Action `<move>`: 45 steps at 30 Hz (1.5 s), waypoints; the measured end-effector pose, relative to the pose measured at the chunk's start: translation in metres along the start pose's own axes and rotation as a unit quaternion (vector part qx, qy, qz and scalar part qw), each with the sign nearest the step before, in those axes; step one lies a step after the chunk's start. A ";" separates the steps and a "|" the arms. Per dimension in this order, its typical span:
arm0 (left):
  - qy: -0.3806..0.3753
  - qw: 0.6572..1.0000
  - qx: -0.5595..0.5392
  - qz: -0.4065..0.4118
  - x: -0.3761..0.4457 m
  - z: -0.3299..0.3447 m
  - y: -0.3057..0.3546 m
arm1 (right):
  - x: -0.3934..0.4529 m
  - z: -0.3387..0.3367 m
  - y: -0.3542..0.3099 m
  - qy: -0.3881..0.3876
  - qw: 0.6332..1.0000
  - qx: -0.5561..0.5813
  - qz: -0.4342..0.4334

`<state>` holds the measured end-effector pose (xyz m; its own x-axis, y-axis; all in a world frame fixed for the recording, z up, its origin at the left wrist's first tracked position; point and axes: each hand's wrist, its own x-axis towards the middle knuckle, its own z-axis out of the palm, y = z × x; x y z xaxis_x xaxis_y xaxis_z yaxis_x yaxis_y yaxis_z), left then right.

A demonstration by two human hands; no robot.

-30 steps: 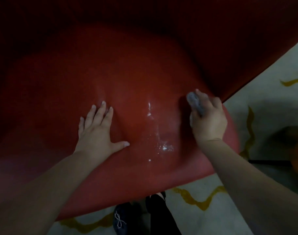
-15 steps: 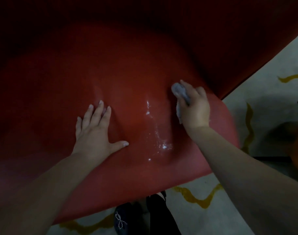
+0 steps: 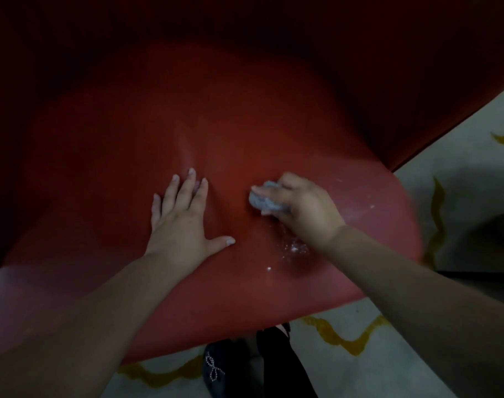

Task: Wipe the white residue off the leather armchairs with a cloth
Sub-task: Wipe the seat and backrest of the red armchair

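On red seat [image 3: 245, 124], right hand [image 3: 305, 209] gripping wadded cloth [image 3: 263, 200] pointing left

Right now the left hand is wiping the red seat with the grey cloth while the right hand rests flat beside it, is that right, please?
Not quite: the hands are swapped. In the head view the right hand grips the cloth on the seat, while the left hand rests flat beside it.

I see my left hand [image 3: 184, 225] pressed flat on the red armchair seat [image 3: 116, 173], fingers straight. My right hand [image 3: 305, 209] grips a crumpled grey cloth [image 3: 263, 200] against the seat, just beside it. White residue [image 3: 295, 248] speckles the leather toward the seat's front edge, beneath my right wrist.
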<state>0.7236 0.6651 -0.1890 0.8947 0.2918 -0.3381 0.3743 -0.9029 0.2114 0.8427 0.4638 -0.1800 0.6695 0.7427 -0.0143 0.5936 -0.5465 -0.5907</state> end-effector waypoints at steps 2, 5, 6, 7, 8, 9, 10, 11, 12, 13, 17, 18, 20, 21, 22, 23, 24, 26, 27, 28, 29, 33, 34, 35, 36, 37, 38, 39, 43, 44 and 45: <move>-0.004 1.000 0.000 -0.002 0.000 -0.002 0.001 | -0.022 0.000 -0.002 -0.021 1.000 0.017 0.002; -0.009 1.000 -0.004 -0.005 0.001 -0.005 0.001 | -0.035 -0.004 -0.001 0.059 0.995 0.054 0.062; -0.010 1.000 -0.004 -0.004 0.001 -0.005 0.001 | -0.036 -0.008 0.005 0.118 0.987 0.054 0.095; -0.009 1.000 -0.004 -0.003 0.001 -0.005 0.000 | -0.035 -0.014 0.013 0.174 0.973 0.054 0.140; -0.008 1.000 -0.003 -0.002 0.001 -0.004 -0.001 | -0.034 -0.021 0.023 0.214 0.956 0.051 0.195; -0.008 1.000 -0.003 -0.002 0.001 -0.004 -0.001 | -0.033 -0.026 0.035 0.238 0.937 0.035 0.253; -0.006 1.000 -0.001 -0.002 0.001 -0.003 -0.001 | -0.031 -0.030 0.046 0.247 0.921 0.004 0.302; -0.004 1.000 0.003 -0.003 0.002 -0.002 0.000 | -0.030 -0.030 0.052 0.244 0.911 -0.029 0.332; -0.004 1.000 0.009 -0.004 0.003 -0.001 0.000 | -0.027 -0.026 0.052 0.237 0.910 -0.048 0.336; -0.006 1.000 0.015 -0.004 0.004 0.000 0.001 | -0.024 -0.018 0.045 0.226 0.920 -0.053 0.316; -0.009 1.000 0.023 -0.009 0.003 0.002 0.001 | -0.026 0.014 0.000 0.169 0.969 0.007 0.179; -0.010 1.000 0.023 -0.009 0.004 0.002 0.001 | -0.027 0.010 0.000 0.171 0.970 0.016 0.172; -0.016 1.000 0.024 -0.009 0.004 0.001 0.001 | -0.032 -0.008 0.016 0.197 0.963 -0.007 0.185; -0.018 0.999 0.026 -0.009 0.005 0.001 0.001 | -0.036 -0.019 0.029 0.220 0.952 -0.031 0.213; -0.019 0.999 0.027 -0.010 0.005 0.002 0.001 | -0.041 -0.031 0.045 0.243 0.934 -0.049 0.256; -0.019 0.999 0.026 -0.010 0.005 0.002 0.001 | -0.046 -0.040 0.057 0.258 0.916 -0.047 0.304; -0.020 0.999 0.024 -0.010 0.005 0.003 0.000 | -0.050 -0.043 0.063 0.258 0.903 -0.038 0.343; -0.020 1.000 0.021 -0.009 0.005 0.003 0.000 | -0.053 -0.032 0.051 0.229 0.910 -0.035 0.344; -0.019 1.000 0.019 -0.010 0.005 0.004 0.000 | -0.053 -0.020 0.037 0.204 0.927 -0.027 0.313; -0.020 1.000 0.017 -0.010 0.005 0.004 0.000 | -0.053 -0.006 0.021 0.181 0.945 -0.007 0.273; -0.021 1.000 0.017 -0.010 0.004 0.003 0.000 | -0.054 0.004 0.005 0.159 0.958 0.013 0.237; -0.019 1.000 0.020 -0.007 0.004 0.000 0.002 | -0.054 0.004 0.003 0.175 0.961 0.003 0.214; -0.018 1.000 0.021 -0.005 0.004 -0.001 0.002 | -0.056 -0.001 0.011 0.196 0.950 -0.020 0.242; -0.016 1.000 0.020 -0.004 0.004 -0.001 0.001 | -0.059 -0.005 0.019 0.215 0.935 -0.031 0.280; -0.018 1.000 0.018 -0.003 0.003 -0.001 0.001 | -0.062 -0.006 0.021 0.224 0.923 -0.029 0.313; -0.021 1.000 0.017 0.000 0.003 -0.002 0.001 | -0.062 -0.001 0.016 0.227 0.917 -0.023 0.328; -0.023 1.000 0.017 0.003 0.003 -0.002 0.001 | -0.062 0.006 0.006 0.222 0.919 -0.019 0.326; -0.026 0.999 0.018 0.006 0.003 -0.002 0.001 | -0.060 0.017 -0.006 0.216 0.925 -0.014 0.311; -0.041 0.999 0.015 0.022 -0.007 -0.004 0.004 | -0.059 0.031 -0.033 0.199 0.951 0.028 0.236; -0.045 0.998 0.011 0.030 -0.011 -0.004 0.004 | -0.062 0.025 -0.026 0.208 0.945 0.023 0.251; -0.049 0.998 0.011 0.038 -0.016 -0.003 0.004 | -0.066 0.019 -0.016 0.227 0.933 0.006 0.278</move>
<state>0.7111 0.6581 -0.1796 0.8917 0.1917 -0.4101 0.3009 -0.9278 0.2206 0.7806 0.4309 -0.1853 0.9944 0.1035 0.0203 0.0948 -0.7925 -0.6024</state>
